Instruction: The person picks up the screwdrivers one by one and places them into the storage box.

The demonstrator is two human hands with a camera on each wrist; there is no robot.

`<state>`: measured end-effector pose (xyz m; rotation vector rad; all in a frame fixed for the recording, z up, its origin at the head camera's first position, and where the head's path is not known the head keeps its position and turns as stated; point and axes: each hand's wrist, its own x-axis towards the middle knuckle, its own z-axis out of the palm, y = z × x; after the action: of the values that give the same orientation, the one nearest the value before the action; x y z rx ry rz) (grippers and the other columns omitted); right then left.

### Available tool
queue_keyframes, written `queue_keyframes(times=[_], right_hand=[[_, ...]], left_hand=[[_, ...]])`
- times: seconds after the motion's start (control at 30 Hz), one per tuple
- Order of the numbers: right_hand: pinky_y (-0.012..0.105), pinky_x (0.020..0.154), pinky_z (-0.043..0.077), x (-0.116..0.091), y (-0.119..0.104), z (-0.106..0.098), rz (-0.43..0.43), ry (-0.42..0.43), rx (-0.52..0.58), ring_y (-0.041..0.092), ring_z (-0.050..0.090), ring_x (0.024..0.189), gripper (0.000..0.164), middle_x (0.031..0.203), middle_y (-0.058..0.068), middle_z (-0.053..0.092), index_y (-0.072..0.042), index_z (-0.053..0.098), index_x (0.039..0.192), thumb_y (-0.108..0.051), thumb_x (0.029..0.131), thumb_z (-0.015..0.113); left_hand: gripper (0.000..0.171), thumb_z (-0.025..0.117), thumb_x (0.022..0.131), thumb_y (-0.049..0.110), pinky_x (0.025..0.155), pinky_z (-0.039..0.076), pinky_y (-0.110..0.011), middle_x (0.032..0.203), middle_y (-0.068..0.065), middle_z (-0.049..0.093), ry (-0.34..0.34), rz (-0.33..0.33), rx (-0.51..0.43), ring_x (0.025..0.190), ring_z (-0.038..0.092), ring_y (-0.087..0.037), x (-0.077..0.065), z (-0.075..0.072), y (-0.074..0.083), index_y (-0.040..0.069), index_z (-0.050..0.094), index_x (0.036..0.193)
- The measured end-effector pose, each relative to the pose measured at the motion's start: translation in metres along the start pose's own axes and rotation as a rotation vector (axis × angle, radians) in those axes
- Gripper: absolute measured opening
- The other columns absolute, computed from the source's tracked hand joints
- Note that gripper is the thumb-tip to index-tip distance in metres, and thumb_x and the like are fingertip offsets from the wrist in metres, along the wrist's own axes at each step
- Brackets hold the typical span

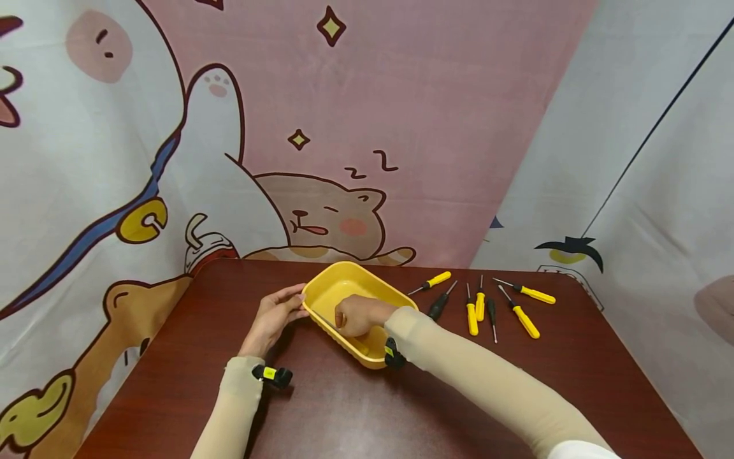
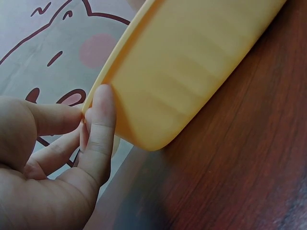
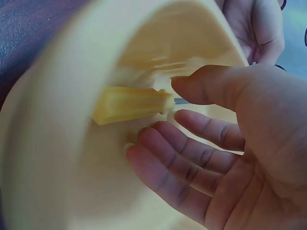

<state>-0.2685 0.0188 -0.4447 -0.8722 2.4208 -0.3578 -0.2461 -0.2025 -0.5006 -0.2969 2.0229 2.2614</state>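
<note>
A yellow plastic basin (image 1: 399, 294) stands on the table. My left hand (image 1: 272, 319) pinches its rim at the left corner, thumb outside, as the left wrist view (image 2: 62, 148) shows. Inside the basin is my right hand (image 1: 357, 315). By its fingertips is a screwdriver with a yellow handle (image 3: 134, 104); its thin metal shaft (image 3: 181, 101) passes between thumb and index finger, with a gap visible around it. The right hand's fingers (image 3: 192, 175) are loosely bent. In the head view the right hand partly covers the screwdriver.
Right of the basin lie several screwdrivers: yellow-handled ones (image 1: 525, 322) and black-handled ones (image 1: 438, 306). The brown tabletop (image 1: 321, 408) ends at the back against a printed cartoon curtain (image 1: 436, 127). At the far right edge a blurred skin-toned shape (image 1: 717, 309) shows.
</note>
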Motion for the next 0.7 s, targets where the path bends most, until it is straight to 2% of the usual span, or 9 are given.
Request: queue_keyframes(times=[0.2, 0.33, 0.53, 0.7], right_hand=[[0.018, 0.069, 0.05, -0.003, 0.002, -0.005, -0.033, 0.072, -0.036, 0.009, 0.057, 0.082, 0.027, 0.098, 0.0, 0.069, -0.01, 0.073, 0.114, -0.022, 0.089, 0.075], [0.021, 0.072, 0.052, -0.005, 0.005, -0.009, -0.038, 0.105, -0.005, 0.012, 0.059, 0.085, 0.033, 0.099, 0.004, 0.069, -0.009, 0.07, 0.118, -0.024, 0.09, 0.077], [0.028, 0.086, 0.055, -0.009, 0.009, -0.013, -0.047, 0.132, -0.019, 0.019, 0.062, 0.099, 0.042, 0.117, 0.012, 0.07, -0.01, 0.065, 0.127, -0.03, 0.092, 0.076], [0.038, 0.103, 0.054, -0.013, 0.011, -0.014, -0.104, 0.155, -0.011, 0.028, 0.063, 0.118, 0.049, 0.128, 0.015, 0.067, -0.008, 0.063, 0.132, -0.031, 0.091, 0.077]], left_hand=[[0.038, 0.063, 0.102, 0.009, 0.079, 0.065, -0.027, 0.13, -0.026, 0.061, -0.002, 0.007, 0.016, 0.091, 0.072, -0.022, -0.001, 0.001, 0.001, 0.003, 0.061, 0.14], [0.039, 0.063, 0.102, 0.009, 0.079, 0.065, -0.027, 0.128, -0.026, 0.062, -0.003, 0.013, 0.017, 0.089, 0.071, -0.019, -0.001, 0.0, 0.0, 0.003, 0.061, 0.14], [0.038, 0.063, 0.102, 0.009, 0.081, 0.065, -0.029, 0.128, -0.026, 0.062, -0.004, 0.013, 0.015, 0.089, 0.071, -0.019, -0.001, 0.0, 0.0, 0.003, 0.061, 0.14], [0.038, 0.063, 0.102, 0.009, 0.08, 0.065, -0.028, 0.128, -0.027, 0.061, -0.004, 0.011, 0.012, 0.088, 0.071, -0.018, -0.001, 0.001, -0.001, 0.002, 0.061, 0.14]])
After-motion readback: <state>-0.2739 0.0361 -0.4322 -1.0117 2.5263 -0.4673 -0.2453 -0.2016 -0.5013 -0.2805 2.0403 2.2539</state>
